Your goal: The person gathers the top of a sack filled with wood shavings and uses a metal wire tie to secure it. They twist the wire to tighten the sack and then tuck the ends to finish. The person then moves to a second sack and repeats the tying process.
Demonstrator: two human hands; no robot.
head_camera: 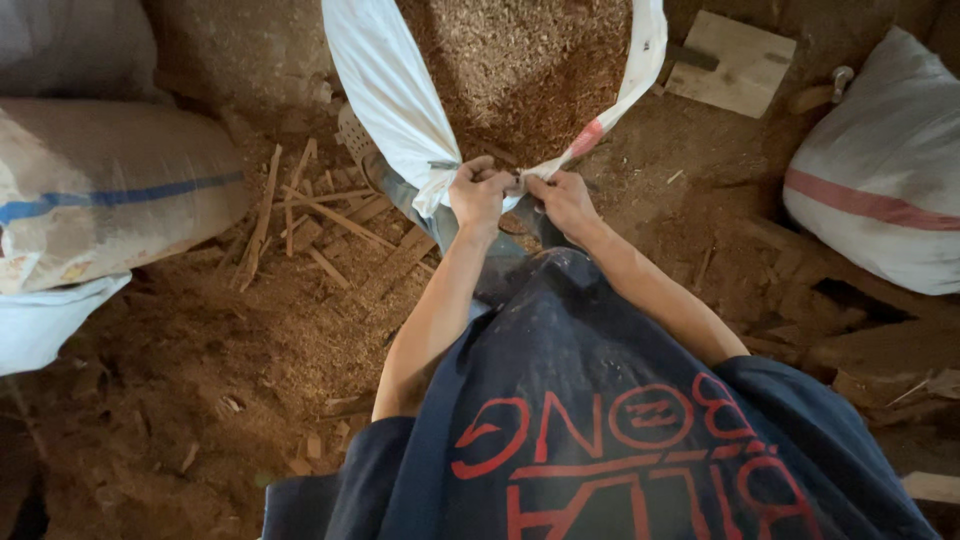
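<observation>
Around the person's feet the floor is covered in reddish sawdust, with a scatter of thin wood strips lying to the left of the open sack. Three filled sacks stand about: a tan one with a blue stripe at far left, a plain white one just below it, and a white one with a red stripe at right. A pale flat board rests on the ground at upper right, near the red-striped sack. None of these lies between the hands and the sack they work on.

Directly ahead, the white woven sack stands open, filled with brown wood shavings. Its two rim edges are drawn together at the near side. The left hand has its grip fully closed, fist bunching the left edge of the cloth. The right hand is likewise closed, fingers pinching the right edge where a red mark shows. Both hands are just beside each other, nearly touching, at the gathered point.

A dark blue garment with red print fills the lower frame.
</observation>
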